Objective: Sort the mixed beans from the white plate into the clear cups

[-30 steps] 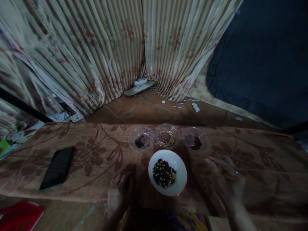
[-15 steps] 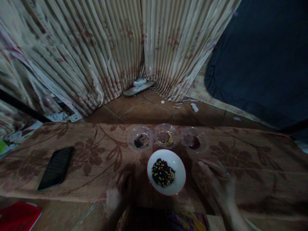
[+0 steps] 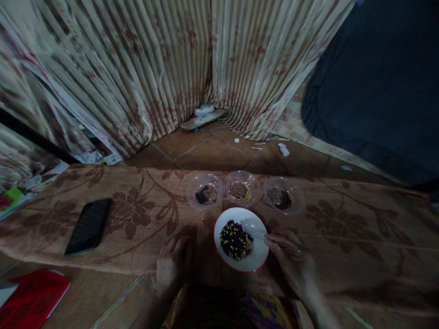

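Note:
A white bowl with a red rim [image 3: 259,260] stands on the cloth-covered table and holds a heap of mixed dark and yellow beans [image 3: 236,240]. Thin metal tweezers [image 3: 256,233] are pinched in my right hand [image 3: 291,258], their tips inside the bowl at the right of the heap. My left hand [image 3: 174,258] rests curled on the cloth left of the bowl, apart from it; I see nothing in it. Behind the bowl, three clear plastic bowls stand in a row: black beans [image 3: 202,196] at left, yellow beans [image 3: 244,198] in the middle, dark red beans [image 3: 286,199] at right.
A black phone [image 3: 88,226] lies on the left of the patterned tablecloth [image 3: 137,246]. Past the table's far edge are a tiled floor with scraps, a skateboard [image 3: 204,119] and striped curtains [image 3: 164,59]. A red packet [image 3: 37,297] is on the floor at lower left.
My right hand has moved left and brought the tweezers' tips from beside the bowl to inside it. My left hand stays curled on the cloth. The whole view has shifted slightly.

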A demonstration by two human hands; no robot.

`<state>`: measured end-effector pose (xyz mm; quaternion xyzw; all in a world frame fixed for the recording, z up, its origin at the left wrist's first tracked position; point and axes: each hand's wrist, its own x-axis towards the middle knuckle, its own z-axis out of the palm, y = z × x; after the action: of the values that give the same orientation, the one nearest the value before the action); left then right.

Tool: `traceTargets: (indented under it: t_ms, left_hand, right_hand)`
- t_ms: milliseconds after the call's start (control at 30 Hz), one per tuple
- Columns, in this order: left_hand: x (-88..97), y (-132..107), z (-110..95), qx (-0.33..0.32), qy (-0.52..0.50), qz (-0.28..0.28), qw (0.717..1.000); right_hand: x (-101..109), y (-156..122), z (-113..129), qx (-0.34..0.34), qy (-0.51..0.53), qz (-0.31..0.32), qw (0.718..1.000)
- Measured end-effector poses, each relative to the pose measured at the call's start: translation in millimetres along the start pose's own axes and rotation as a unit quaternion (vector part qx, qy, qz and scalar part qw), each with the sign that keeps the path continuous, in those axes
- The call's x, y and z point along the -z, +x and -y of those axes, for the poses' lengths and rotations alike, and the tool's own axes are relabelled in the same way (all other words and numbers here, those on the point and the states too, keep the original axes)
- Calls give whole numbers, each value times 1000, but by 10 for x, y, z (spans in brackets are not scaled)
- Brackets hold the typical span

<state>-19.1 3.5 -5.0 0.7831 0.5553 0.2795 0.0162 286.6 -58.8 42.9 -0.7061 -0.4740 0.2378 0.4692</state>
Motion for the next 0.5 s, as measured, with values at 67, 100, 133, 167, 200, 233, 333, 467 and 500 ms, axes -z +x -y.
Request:
traceTargets:
  t_ms: [67, 100, 133, 167, 200, 233, 333, 467, 500]
  left_hand:
    - [0, -4, 4, -1, 1, -4, 1000]
    - [-1, -7, 7, 0, 1, -5, 1000]
    - [-4, -10, 10, 1, 2, -4, 1000]
    - [-5, -13, 12, 4, 3, -3, 1000]
    - [-6, -14, 14, 6, 4, 1, 1000]
    - [-5, -15, 14, 7, 5, 4, 1000]
    - [4, -11, 11, 5, 4, 7, 1000]
    - [13, 2, 5, 2, 6, 11, 1000]
    - [14, 5, 3, 2, 6, 12, 1000]
  right_hand:
    - [-24, -6, -22, 3, -15, 9, 1000]
    - [-34, -8, -30, 4, -21, 15, 1000]
    - [-43, -10, -38, 7, -25, 19, 999]
    - [-50, -11, -45, 10, -28, 20, 999]
    - [-54, -13, -51, 12, -28, 18, 999]
    - [-55, -16, -57, 12, -26, 17, 999]
    - [-51, -24, -70, 11, -19, 19, 1000]
    - [-48, -25, -72, 24, -27, 12, 999]
    - [-51, -24, -71, 25, -29, 8, 999]
